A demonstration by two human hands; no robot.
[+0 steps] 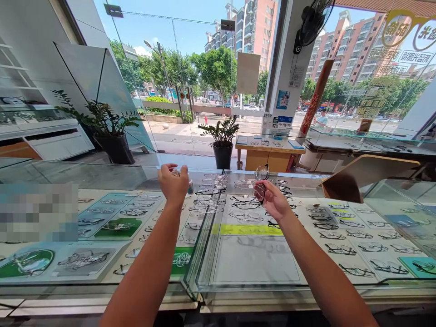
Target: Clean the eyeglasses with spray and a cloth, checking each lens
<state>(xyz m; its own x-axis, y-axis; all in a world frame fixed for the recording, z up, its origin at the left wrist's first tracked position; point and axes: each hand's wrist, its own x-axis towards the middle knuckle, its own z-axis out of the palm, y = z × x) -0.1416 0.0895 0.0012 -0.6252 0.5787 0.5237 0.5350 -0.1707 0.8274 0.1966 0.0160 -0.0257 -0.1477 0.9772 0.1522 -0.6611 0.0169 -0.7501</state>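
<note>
My right hand [274, 200] is closed on a pair of glasses [261, 181], held upright over the glass display counter [218, 272]. One clear lens sticks up above my fingers. My left hand [173, 181] is curled around a small bottle [189, 185] with a white body, only partly visible past my fingers. Both arms reach out over the counter top. Under the glass lie several rows of spectacle frames [211, 200] on white and green trays.
A second glass case [402, 213] angles off to the right, with a tilted mirror [361, 177] standing on it. Two potted plants [223, 141] stand on the floor beyond the counter. A wooden desk [269, 154] sits by the shop window. A blurred patch covers the counter's left part.
</note>
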